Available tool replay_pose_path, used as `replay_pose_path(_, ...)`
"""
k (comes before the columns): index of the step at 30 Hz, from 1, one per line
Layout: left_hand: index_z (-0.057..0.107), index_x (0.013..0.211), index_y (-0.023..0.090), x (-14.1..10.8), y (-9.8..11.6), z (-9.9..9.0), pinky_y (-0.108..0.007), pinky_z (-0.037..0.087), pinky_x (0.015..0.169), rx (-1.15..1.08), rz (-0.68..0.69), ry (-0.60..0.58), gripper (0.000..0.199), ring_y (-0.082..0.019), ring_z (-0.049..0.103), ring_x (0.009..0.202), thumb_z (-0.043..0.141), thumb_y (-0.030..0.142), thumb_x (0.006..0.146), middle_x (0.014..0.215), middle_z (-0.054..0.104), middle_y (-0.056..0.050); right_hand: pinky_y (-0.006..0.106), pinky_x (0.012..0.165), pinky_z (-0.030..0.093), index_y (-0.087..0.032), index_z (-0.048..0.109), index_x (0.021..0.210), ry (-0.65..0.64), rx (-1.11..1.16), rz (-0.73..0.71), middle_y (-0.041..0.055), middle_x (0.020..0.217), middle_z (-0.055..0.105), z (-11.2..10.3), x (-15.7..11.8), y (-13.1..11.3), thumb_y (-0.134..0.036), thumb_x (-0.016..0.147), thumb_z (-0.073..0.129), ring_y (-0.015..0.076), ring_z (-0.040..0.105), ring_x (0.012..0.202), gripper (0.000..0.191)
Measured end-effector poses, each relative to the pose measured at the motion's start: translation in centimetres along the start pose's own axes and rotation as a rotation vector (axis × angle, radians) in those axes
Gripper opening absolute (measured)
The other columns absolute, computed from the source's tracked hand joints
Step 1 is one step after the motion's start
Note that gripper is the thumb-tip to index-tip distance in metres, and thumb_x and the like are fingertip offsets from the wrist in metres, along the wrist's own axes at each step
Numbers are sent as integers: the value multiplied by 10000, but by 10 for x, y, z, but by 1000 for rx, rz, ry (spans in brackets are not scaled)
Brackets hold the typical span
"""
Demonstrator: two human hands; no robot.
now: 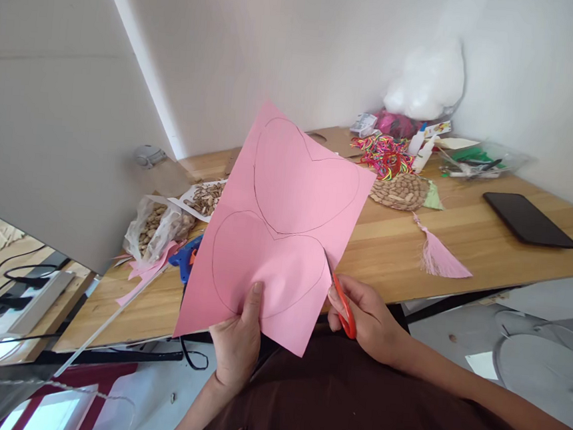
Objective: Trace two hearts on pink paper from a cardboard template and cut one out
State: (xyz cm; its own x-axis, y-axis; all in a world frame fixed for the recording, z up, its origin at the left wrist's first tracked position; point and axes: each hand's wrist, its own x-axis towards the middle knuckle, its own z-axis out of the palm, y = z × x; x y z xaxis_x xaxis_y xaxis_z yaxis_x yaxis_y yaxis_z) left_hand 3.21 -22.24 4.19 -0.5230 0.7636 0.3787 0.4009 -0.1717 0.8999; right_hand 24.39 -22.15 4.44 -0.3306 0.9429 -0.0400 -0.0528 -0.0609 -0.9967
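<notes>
A sheet of pink paper (298,196) with two heart outlines drawn on it is held up in front of me, over the table's front edge. My left hand (240,335) grips its lower edge, thumb on top and the other fingers hidden behind. In my right hand (365,315) is a pair of scissors (343,307) with orange-red handles. Their dark blade lies at the right edge of the sheet, by the outline of the lower heart. How far the blades are apart I cannot tell.
On the wooden table (465,237) lie a pink tassel (441,252), a black phone (529,219) and a round woven piece (399,191). Colourful cords (385,153) and glue bottles (425,153) stand behind. At left are a blue glue gun (185,256) and a bag of shells (152,230).
</notes>
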Motion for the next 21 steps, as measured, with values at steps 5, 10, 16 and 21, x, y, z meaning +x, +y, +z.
replay_pose_path(5,548,1470,194,-1,-1,2,-414,338,1280,-17,-5,6,640,-275,484,1472,745,417,903,1534,566,-135,285,595,374,-211,483,798,14,17,6,-29,605,550,2,-1,-2,-594,1016,522,115,448,577,442)
replay_pose_path(10,547,1468,197,0,1,2,-411,347,1275,-18,-5,-2,627,-269,497,1462,733,420,911,1539,559,-134,284,595,372,-210,494,806,19,-1,7,-27,606,563,1,-2,0,-580,1019,527,116,463,579,428)
replay_pose_path(16,595,1422,182,1,-1,0,-455,350,1271,2,-17,3,602,-291,535,1423,739,442,899,1473,616,-140,285,582,372,-214,485,790,11,0,3,-24,603,557,1,0,-1,-583,1010,537,123,485,579,433)
replay_pose_path(21,643,1373,178,2,-6,-4,-483,370,1257,57,1,-5,576,-309,576,1374,748,463,884,1412,660,-136,284,569,377,-214,505,806,22,22,21,-24,609,556,1,0,-6,-629,979,561,120,484,564,453)
